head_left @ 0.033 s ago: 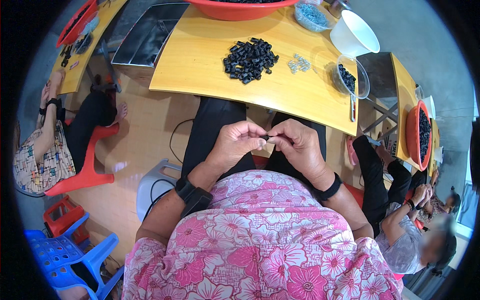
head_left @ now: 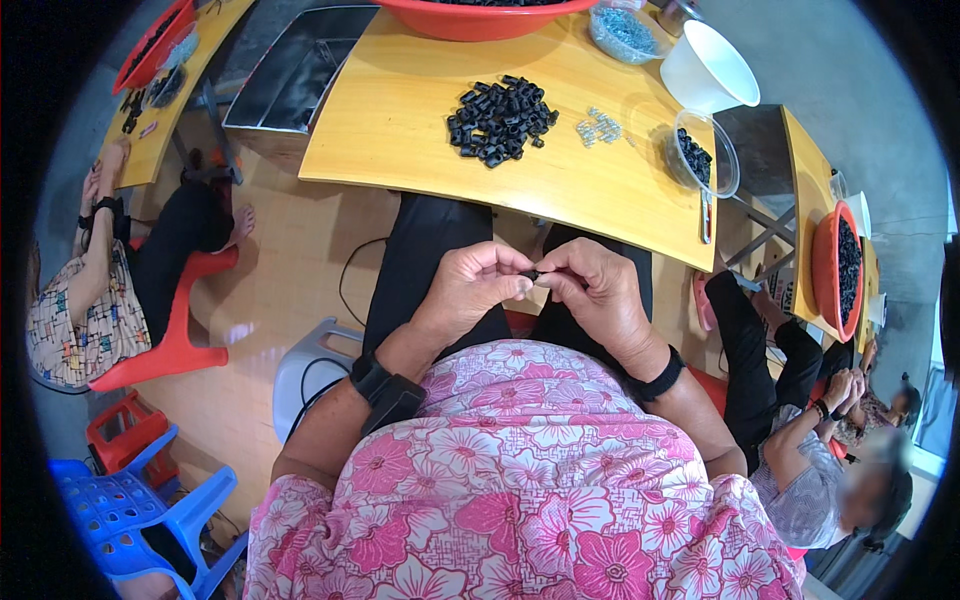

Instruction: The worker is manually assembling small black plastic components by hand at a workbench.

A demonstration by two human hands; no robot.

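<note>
Over my lap, just off the table's front edge, my left hand [head_left: 468, 290] and my right hand [head_left: 600, 295] meet fingertip to fingertip. Both pinch one small black plastic piece [head_left: 533, 275], mostly covered by the fingers. On the yellow table [head_left: 390, 130] ahead lies a heap of short black tube-like pieces [head_left: 497, 122]. To its right is a little group of shiny silvery pieces [head_left: 598, 128], too small to make out exactly. A clear round tub [head_left: 728, 165] holding more black pieces stands near the table's right edge.
A red basin [head_left: 480, 22] of black pieces stands at the back, beside a tub of silvery pieces [head_left: 625, 35] and a white bucket [head_left: 712, 68]. A red-handled tool [head_left: 706, 218] lies at right. Stools [head_left: 305, 370] stand at left. Other people sit on both sides.
</note>
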